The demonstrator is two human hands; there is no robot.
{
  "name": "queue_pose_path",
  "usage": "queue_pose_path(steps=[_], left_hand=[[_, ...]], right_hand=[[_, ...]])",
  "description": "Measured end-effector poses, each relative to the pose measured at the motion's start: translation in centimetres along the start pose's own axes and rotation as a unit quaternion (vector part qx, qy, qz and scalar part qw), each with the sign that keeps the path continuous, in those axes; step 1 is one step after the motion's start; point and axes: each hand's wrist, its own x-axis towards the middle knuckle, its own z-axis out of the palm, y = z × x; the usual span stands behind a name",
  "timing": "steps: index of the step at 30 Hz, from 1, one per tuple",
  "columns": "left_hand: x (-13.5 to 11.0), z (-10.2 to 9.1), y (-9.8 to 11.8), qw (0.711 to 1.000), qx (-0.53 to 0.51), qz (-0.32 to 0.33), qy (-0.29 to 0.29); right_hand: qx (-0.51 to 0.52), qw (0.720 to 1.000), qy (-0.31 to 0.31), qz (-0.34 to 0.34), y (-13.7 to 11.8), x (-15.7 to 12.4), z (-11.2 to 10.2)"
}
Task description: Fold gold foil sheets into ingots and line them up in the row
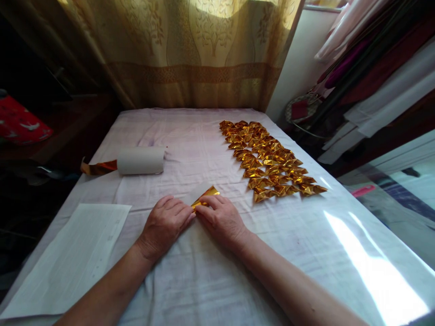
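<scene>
Both hands meet over a small sheet of gold foil paper (211, 191), white on one side, which lies partly folded on the table. My left hand (167, 220) presses on its near left part, fingers held together. From the other side, my right hand (221, 218) pinches the gold fold with thumb and fingers. The near edge of the sheet is hidden under the fingers. To the right stand rows of folded gold foil ingots (268, 158). A pale cardboard tube (140, 160) lies to the left, with a strip of gold foil (100, 168) sticking out of its left end.
A printed white sheet (71, 258) lies on the left of the cloth-covered table (190, 280). Behind the table hangs a patterned curtain (204, 50). Clothes (384, 90) hang at the right, and a red patterned object (22, 120) stands far left.
</scene>
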Motion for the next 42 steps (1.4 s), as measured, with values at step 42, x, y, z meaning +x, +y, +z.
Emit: queue_pose_path(steps=[42], left_hand=[[0.5,1.1,0.8,0.973,-0.079,-0.207,-0.067]], right_hand=[[0.112,0.983,0.004,0.147,-0.4,0.5,0.9]])
